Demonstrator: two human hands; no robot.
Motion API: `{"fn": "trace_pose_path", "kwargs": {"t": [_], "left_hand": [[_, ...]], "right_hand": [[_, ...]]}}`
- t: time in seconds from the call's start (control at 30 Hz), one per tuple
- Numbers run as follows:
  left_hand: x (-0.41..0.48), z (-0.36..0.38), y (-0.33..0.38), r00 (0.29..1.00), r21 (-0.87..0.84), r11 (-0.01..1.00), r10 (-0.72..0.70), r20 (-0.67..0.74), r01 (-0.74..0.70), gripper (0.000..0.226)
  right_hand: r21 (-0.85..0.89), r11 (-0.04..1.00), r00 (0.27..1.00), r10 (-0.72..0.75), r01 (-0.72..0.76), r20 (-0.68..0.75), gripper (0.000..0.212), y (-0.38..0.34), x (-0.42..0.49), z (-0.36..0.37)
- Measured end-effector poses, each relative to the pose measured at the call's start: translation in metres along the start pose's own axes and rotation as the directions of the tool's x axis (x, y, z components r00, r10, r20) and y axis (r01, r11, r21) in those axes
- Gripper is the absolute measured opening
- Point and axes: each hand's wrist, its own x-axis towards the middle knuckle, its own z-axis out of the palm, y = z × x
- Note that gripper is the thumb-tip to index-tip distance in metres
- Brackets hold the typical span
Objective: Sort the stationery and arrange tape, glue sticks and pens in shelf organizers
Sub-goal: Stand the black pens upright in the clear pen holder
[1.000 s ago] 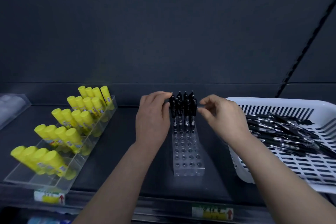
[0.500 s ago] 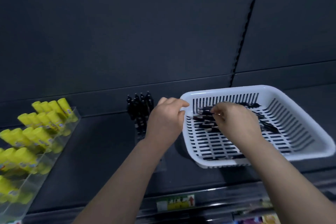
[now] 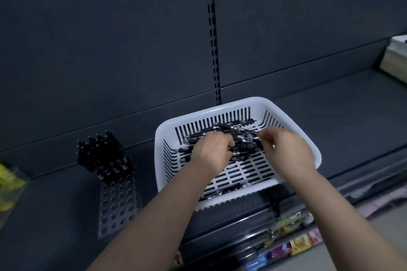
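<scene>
Over the white basket [image 3: 236, 103], both hands work the pile of loose black pens [image 3: 239, 138]. The left hand [image 3: 211, 152] is curled down onto the left of the pile, fingers closed around one or more pens; how many cannot be told. The right hand [image 3: 286, 149] pinches at a pen near the pile's right end, thumb and forefinger together. Judged purpose: gathering pens into a bundle for transfer. Most loose pens lie flat, long axes roughly left to right across the basket's far half; which end is the tip is not discernible. Left of the basket on the shelf [image 3: 330, 116], the clear holed pen holder [image 3: 117, 200] carries upright pens [image 3: 102, 156] in its far rows only, near holes vacant. Yellow glue sticks [image 3: 8, 182] show at the far left edge.
</scene>
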Motion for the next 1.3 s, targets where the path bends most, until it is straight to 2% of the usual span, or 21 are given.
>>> {"fn": "trace_pose_path", "kwargs": {"t": [0.1, 0.23, 0.3, 0.4, 0.47, 0.53, 0.63, 0.73, 0.83, 0.9, 0.97, 1.07, 1.2, 1.3], "left_hand": [[0.016, 0.005, 0.013, 0.997, 0.012, 1.0, 0.02, -0.073, -0.02, 0.022], [0.03, 0.009, 0.021, 0.999, 0.19, 0.981, 0.046, 0.01, -0.047, 0.026], [0.032, 0.008, 0.022, 0.999, 0.243, 0.969, 0.044, -0.011, -0.04, 0.025], [0.024, 0.001, 0.022, 0.983, 0.096, 0.995, -0.018, -0.185, 0.037, 0.018], [0.012, -0.008, 0.019, 0.922, -0.113, 0.993, -0.078, -0.378, 0.038, 0.013], [0.0, -0.019, 0.017, 0.856, -0.267, 0.964, -0.141, -0.497, 0.004, 0.011], [-0.012, -0.03, 0.011, 0.832, -0.331, 0.942, -0.222, -0.509, 0.049, 0.02], [-0.019, -0.033, 0.005, 0.833, -0.346, 0.933, -0.265, -0.486, 0.095, 0.027], [-0.026, -0.036, -0.001, 0.817, -0.384, 0.917, -0.299, -0.492, 0.104, 0.025], [-0.031, -0.041, -0.005, 0.798, -0.433, 0.896, -0.333, -0.502, 0.101, 0.023], [-0.038, -0.05, -0.011, 0.766, -0.489, 0.869, -0.363, -0.531, 0.072, 0.02], [-0.054, -0.069, -0.028, 0.694, -0.547, 0.837, -0.405, -0.595, 0.019, 0.015], [-0.085, -0.095, -0.063, 0.578, -0.566, 0.824, -0.47, -0.667, 0.017, 0.013], [-0.116, -0.105, -0.094, 0.533, -0.54, 0.835, -0.506, -0.678, 0.107, 0.019]], "right_hand": [[0.05, 0.999, 1.0, 0.015, -0.014, -0.014, 0.021, 0.003, 0.0, 0.002], [0.12, 0.992, 0.999, 0.03, -0.031, 0.013, 0.021, 0.005, 0.002, 0.001], [0.147, 0.989, 0.999, 0.025, -0.03, 0.04, 0.019, 0.005, 0.005, -0.001], [0.047, 0.998, 0.993, -0.043, 0.038, 0.113, 0.018, 0.006, 0.012, -0.003], [-0.056, 0.992, 0.972, -0.098, 0.112, 0.213, 0.021, 0.003, 0.019, -0.003], [-0.134, 0.976, 0.939, -0.121, 0.171, 0.323, 0.023, -0.004, 0.024, 0.001], [-0.262, 0.933, 0.884, -0.108, 0.249, 0.454, 0.024, -0.014, 0.025, 0.008], [-0.26, 0.928, 0.855, -0.103, 0.266, 0.509, 0.025, -0.015, 0.026, 0.012], [-0.059, 0.986, 0.853, -0.103, 0.154, 0.512, 0.02, -0.014, 0.029, 0.006], [0.14, 0.986, 0.885, -0.143, 0.089, 0.444, 0.012, -0.015, 0.029, -0.001], [0.311, 0.946, 0.93, -0.197, 0.097, 0.311, 0.014, -0.024, 0.027, -0.008], [0.553, 0.822, 0.964, -0.237, 0.136, 0.116, 0.016, -0.052, 0.025, -0.018], [0.663, 0.71, 0.942, -0.335, 0.235, 0.025, 0.015, -0.105, 0.019, -0.022], [0.702, 0.664, 0.918, -0.394, 0.257, 0.036, 0.01, -0.141, 0.008, -0.011]]}}
